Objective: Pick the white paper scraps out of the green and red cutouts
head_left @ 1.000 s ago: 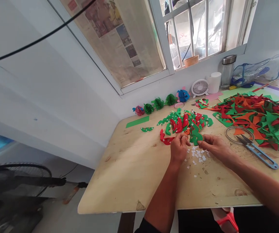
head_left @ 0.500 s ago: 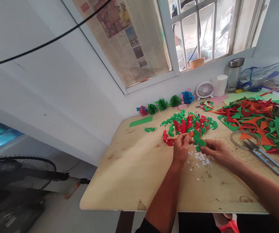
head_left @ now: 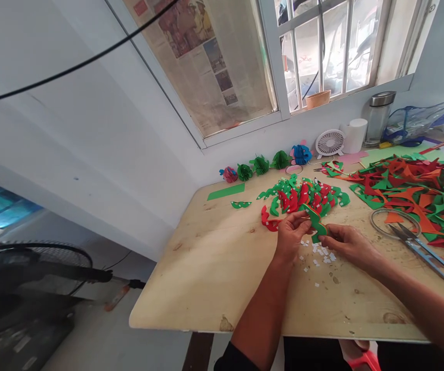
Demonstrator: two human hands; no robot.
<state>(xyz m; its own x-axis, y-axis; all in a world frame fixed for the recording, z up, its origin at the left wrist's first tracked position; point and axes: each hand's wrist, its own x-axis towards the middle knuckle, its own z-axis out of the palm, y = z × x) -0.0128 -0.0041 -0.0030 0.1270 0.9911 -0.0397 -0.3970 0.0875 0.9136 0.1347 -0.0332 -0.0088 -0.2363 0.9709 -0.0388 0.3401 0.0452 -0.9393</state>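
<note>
A green wavy-edged paper cutout [head_left: 317,224], with a thin orange edge showing, is held up between my two hands over the wooden table. My left hand [head_left: 292,236] pinches it from the left, fingers closed. On its lower right side my right hand [head_left: 346,243] grips it between thumb and fingers. Just beyond lies a pile of similar red and green cutouts [head_left: 302,195], many with small white squares on them. Small white paper squares [head_left: 325,252] are scattered on the table below my hands.
To the right lie a heap of red, orange and green paper scraps [head_left: 418,190], a ring [head_left: 376,226] and metal thread snips [head_left: 428,253]. Along the wall stand folded-paper figures [head_left: 261,165], a small white fan [head_left: 330,142] and a glass bottle [head_left: 378,121]. A green strip [head_left: 226,192] lies at left.
The green cutout has turned slightly more upright between my hands, and the orange bit near my left fingertips no longer shows. The whole view has shifted a little.
</note>
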